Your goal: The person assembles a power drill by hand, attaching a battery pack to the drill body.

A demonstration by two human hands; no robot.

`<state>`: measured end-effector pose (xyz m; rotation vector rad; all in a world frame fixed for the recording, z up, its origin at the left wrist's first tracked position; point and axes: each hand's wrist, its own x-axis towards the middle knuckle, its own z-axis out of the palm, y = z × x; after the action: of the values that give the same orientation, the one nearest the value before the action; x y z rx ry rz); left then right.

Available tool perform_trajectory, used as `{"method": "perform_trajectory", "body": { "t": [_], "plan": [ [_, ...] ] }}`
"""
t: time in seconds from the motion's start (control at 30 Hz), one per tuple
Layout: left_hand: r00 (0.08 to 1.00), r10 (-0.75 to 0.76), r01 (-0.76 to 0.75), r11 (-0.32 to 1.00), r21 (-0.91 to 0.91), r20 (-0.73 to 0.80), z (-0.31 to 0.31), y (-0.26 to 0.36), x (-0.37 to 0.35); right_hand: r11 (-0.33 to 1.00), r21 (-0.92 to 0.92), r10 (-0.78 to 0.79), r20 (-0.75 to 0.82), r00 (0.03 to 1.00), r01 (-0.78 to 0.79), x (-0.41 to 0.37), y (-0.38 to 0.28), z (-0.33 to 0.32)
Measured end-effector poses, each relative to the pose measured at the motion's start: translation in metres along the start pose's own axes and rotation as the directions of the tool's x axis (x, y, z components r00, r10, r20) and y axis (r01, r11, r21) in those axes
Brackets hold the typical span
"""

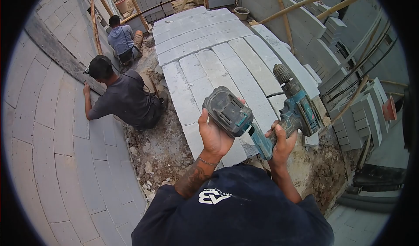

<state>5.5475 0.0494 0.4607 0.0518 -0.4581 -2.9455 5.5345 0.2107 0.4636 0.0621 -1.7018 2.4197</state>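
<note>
My left hand [216, 137] is wrapped around a dark, dusty battery pack [227, 108], its terminal side facing up. A teal and black cordless drill [293, 108] is gripped by the handle in my right hand [283, 143]. Its chuck [283, 74] points away from me, up in the view. The battery pack is apart from the drill's body, close to the left of the teal foot of the handle [261, 141]. Both hands are above a stack of pale blocks [218, 69].
Two people, one in a dark shirt [126, 95] and one in a blue shirt [121, 40], crouch by the block wall [65, 128] on the left. Wooden poles [321, 1] lean at the right. More blocks [360, 119] are piled there. A bucket [241, 13] stands at the back.
</note>
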Motion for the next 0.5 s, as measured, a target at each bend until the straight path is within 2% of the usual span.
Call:
{"method": "perform_trajectory", "body": {
  "t": [0.07, 0.2, 0.27, 0.37, 0.4, 0.47, 0.5],
  "plan": [
    [0.995, 0.027, -0.036, 0.996, 0.087, 0.097, 0.002, 0.000, 0.000, 1.000, -0.012, -0.005, 0.004, 1.000, 0.005, 0.000, 0.000, 0.000],
    [0.988, 0.067, -0.086, 0.988, 0.130, 0.140, 0.001, 0.000, -0.002, 1.000, -0.002, -0.008, 0.036, 0.999, 0.008, 0.000, -0.001, 0.000],
    [0.973, 0.140, -0.183, 0.952, 0.246, 0.182, -0.005, -0.003, -0.005, 1.000, 0.000, -0.022, 0.034, 0.999, 0.022, -0.001, 0.000, 0.000],
    [0.968, 0.169, -0.209, 0.953, 0.221, 0.186, -0.008, -0.007, -0.009, 0.999, 0.037, 0.014, 0.032, 0.999, -0.015, 0.002, -0.006, -0.001],
    [0.968, 0.164, -0.204, 0.954, 0.219, 0.188, -0.010, -0.009, -0.008, 0.993, 0.099, 0.052, 0.048, 0.997, -0.057, 0.004, -0.008, -0.003],
    [0.932, 0.264, -0.339, 0.878, 0.339, 0.248, -0.013, -0.013, -0.007, 0.983, 0.156, 0.089, 0.052, 0.995, -0.096, 0.006, -0.009, -0.010],
    [0.936, 0.250, -0.325, 0.884, 0.337, 0.249, -0.013, -0.014, -0.009, 0.941, 0.265, 0.189, 0.100, 0.977, -0.209, 0.008, -0.006, -0.015]
  ]
}}
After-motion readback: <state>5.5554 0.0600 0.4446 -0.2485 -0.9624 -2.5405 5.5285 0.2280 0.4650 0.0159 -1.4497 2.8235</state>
